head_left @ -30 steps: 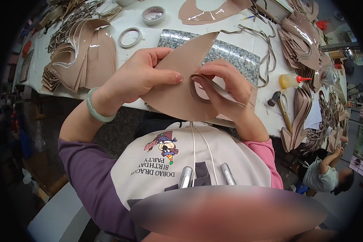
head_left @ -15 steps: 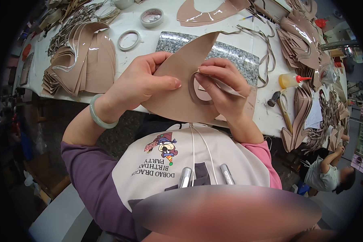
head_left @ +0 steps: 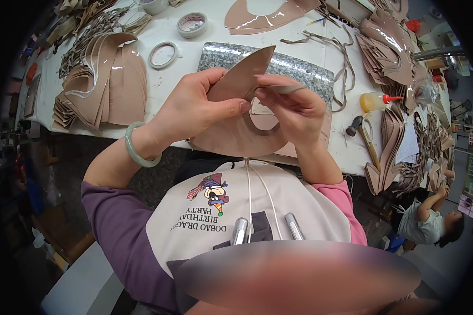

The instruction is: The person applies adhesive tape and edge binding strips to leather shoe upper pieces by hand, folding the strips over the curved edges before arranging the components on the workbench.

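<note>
Head view: our left hand (head_left: 194, 113) pinches a tan leather shoe-upper piece (head_left: 236, 134) above the granite slab (head_left: 299, 68). Our right hand (head_left: 294, 107) grips its cutout edge. A loose pinch could let the leather buckle or slip. Left of the slab lie tape rolls (head_left: 163, 55); right of it, a glue bottle (head_left: 376, 101) and hammer (head_left: 362, 134).

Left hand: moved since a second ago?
Yes. The left hand has slid right along the tan leather piece, toward the granite slab, thumb nearer the right hand.
</note>
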A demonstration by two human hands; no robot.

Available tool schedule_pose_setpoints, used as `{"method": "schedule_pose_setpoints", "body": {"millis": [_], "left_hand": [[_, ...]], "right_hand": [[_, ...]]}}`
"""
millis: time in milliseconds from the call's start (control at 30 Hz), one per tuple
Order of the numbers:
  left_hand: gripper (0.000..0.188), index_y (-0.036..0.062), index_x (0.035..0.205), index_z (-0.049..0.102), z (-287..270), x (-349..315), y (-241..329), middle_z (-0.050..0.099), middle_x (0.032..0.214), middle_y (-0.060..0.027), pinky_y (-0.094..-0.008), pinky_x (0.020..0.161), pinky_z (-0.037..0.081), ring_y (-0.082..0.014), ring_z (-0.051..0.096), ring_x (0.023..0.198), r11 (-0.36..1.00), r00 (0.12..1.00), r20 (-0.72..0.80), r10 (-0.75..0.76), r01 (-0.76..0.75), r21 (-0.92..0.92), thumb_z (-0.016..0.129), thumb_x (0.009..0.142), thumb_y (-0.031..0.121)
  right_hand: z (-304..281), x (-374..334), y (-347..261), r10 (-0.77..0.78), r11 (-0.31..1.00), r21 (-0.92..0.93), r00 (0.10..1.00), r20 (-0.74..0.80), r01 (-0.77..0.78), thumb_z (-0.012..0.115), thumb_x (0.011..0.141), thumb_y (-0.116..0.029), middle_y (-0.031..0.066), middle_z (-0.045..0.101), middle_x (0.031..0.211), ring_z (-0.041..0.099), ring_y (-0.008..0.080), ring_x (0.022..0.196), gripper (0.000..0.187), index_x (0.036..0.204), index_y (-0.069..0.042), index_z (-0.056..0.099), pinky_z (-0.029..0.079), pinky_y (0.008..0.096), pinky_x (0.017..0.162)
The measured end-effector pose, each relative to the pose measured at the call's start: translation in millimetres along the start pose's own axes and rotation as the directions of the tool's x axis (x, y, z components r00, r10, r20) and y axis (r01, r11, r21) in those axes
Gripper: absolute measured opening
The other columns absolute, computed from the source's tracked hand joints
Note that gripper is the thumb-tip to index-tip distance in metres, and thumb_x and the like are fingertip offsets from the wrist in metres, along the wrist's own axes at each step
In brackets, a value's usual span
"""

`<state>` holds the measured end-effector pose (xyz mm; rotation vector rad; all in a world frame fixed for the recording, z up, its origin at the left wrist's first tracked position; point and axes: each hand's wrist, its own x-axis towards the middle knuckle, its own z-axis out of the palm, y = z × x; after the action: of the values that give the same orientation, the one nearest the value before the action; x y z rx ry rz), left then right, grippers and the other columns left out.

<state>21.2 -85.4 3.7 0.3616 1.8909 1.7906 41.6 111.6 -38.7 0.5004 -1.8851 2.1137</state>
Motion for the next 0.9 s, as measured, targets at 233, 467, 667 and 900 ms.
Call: {"method": "schedule_pose_setpoints", "body": {"millis": [233,467,667,900], "left_hand": [[0.028,-0.0012,0.097,0.062,2.4,0.8,3.9,0.064,0.085,-0.0018,-0.0227,0.068,0.048,-0.0061,0.057,0.076,0.997,1.000,0.001,-0.013,0.013,0.075,0.074,0.078,0.016],[0.026,-0.0013,0.097,0.062,3.4,2.0,4.2,0.064,0.084,-0.0013,-0.0225,0.067,0.048,-0.0058,0.057,0.076,0.998,1.000,0.018,-0.021,0.020,0.054,0.072,0.079,0.015],[0.025,-0.0020,0.096,0.062,4.9,3.4,6.1,0.064,0.084,-0.0014,-0.0229,0.067,0.048,-0.0055,0.057,0.076,0.999,0.999,0.054,-0.007,0.004,0.054,0.072,0.079,0.014],[0.026,-0.0026,0.098,0.062,4.9,3.7,10.0,0.065,0.086,-0.0021,-0.0232,0.069,0.048,-0.0060,0.057,0.078,0.995,0.997,0.073,-0.034,0.027,0.095,0.071,0.079,0.013]], "right_hand": [[-8.3,5.5,-1.2,-0.029,0.998,-0.051,0.998,0.056,0.031,0.064,0.079,0.014,0.0063,0.069,0.094,0.061,0.0084,0.076,0.029,0.104,0.000,0.069,0.050,0.0205,0.063],[-13.7,10.2,-1.1,-0.037,0.998,-0.052,0.999,0.035,0.039,0.062,0.079,0.016,0.0072,0.068,0.093,0.060,0.0083,0.078,0.033,0.107,-0.001,0.068,0.052,0.0205,0.066],[-15.9,14.4,-1.2,-0.038,0.998,0.048,0.999,0.003,0.038,0.063,0.080,0.014,0.0101,0.068,0.099,0.061,0.0101,0.081,0.030,0.106,0.001,0.068,0.053,0.0213,0.066],[-16.7,17.6,0.5,-0.017,0.995,0.097,0.998,-0.066,0.023,0.064,0.080,0.013,0.0100,0.068,0.098,0.064,0.0109,0.078,0.028,0.105,0.000,0.069,0.055,0.0214,0.065]]}}
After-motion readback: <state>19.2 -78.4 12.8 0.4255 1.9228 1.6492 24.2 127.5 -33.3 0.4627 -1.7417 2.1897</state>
